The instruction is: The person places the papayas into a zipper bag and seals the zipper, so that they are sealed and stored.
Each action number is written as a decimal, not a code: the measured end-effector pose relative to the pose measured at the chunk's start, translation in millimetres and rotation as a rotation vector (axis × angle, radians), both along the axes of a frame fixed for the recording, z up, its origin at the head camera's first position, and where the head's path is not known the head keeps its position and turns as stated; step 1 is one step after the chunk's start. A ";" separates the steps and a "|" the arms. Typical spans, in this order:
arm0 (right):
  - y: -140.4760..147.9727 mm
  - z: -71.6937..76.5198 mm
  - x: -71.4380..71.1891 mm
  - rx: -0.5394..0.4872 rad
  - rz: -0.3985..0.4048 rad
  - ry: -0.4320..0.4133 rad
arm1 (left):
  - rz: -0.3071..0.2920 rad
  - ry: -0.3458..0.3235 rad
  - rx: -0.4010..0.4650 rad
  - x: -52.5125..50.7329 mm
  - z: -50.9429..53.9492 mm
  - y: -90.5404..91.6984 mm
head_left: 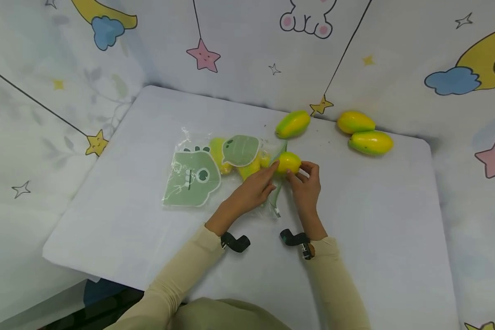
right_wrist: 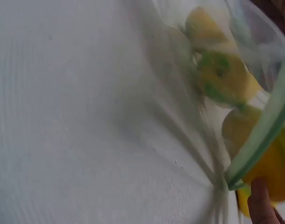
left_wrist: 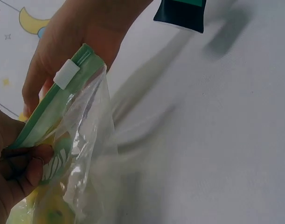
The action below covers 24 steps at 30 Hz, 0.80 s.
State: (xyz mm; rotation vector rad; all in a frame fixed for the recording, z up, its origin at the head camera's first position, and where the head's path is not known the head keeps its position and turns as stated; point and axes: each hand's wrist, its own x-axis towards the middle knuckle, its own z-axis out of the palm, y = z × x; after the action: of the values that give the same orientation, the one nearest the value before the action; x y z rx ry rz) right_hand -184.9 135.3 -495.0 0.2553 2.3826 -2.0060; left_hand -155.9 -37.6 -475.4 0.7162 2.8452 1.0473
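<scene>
The yellow fruit (head_left: 289, 162) sits, in the head view, between the two hands at the right-hand end of a clear zip bag (head_left: 175, 188). The right hand (head_left: 307, 185) holds it, fingers and thumb about its right and near sides; the left hand (head_left: 253, 190) lies at its left, over the bag. The fruit looks rounded, smooth and glossy; the bag lies on its side with a pale green dinosaur print and more yellow shapes showing within. Three loose fruits (head_left: 371, 143), yellow tinged with green, lie near the far edge of the white tabletop (head_left: 379, 206), two of them touching. Tabletop stretches from the right hand to the right edge, and from the bag to the left edge; beyond the far edge stands a printed cloth (head_left: 251, 68).

In the left wrist view, the left hand pinches the bag's green zip strip (left_wrist: 44, 109), which carries a white slider (left_wrist: 66, 73). The right hand reaches in behind the strip, and white surface spreads to the right.

In the right wrist view, a fingertip (right_wrist: 260, 200) touches the fruit, here orange-yellow and partly behind the strip. Blurred yellow fruits with green patches (right_wrist: 226, 79) show through the bag, with white surface to the left.
</scene>
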 end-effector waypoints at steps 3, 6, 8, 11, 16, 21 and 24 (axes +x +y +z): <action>-6.0 -2.1 0.2 0.038 0.055 0.017 | -0.012 0.012 0.001 -0.1 -0.7 0.1; -7.6 -2.0 -0.2 0.065 0.098 0.035 | -0.027 0.046 0.003 -0.3 -1.5 0.4; -7.4 -0.6 -1.2 0.063 0.111 0.042 | -0.033 0.062 0.006 -0.1 -1.7 0.3; -5.8 0.5 -3.1 0.054 0.111 0.031 | -0.034 0.054 0.013 0.7 -1.8 0.4; -3.5 -3.3 -5.3 0.120 0.118 -0.007 | -0.039 0.039 0.023 1.5 -4.2 0.9; -4.9 -7.3 -3.1 0.316 0.246 0.036 | -0.058 0.064 0.051 2.0 -8.0 0.7; -5.3 -7.8 -2.4 0.452 0.366 0.114 | -0.068 0.060 0.066 2.4 -9.3 0.7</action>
State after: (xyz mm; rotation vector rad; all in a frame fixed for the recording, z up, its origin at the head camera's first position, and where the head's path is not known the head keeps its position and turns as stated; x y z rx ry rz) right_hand -187.3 130.0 -502.8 -0.2835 2.6816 -1.3518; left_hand -153.5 -36.9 -484.7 0.8580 2.8250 1.1339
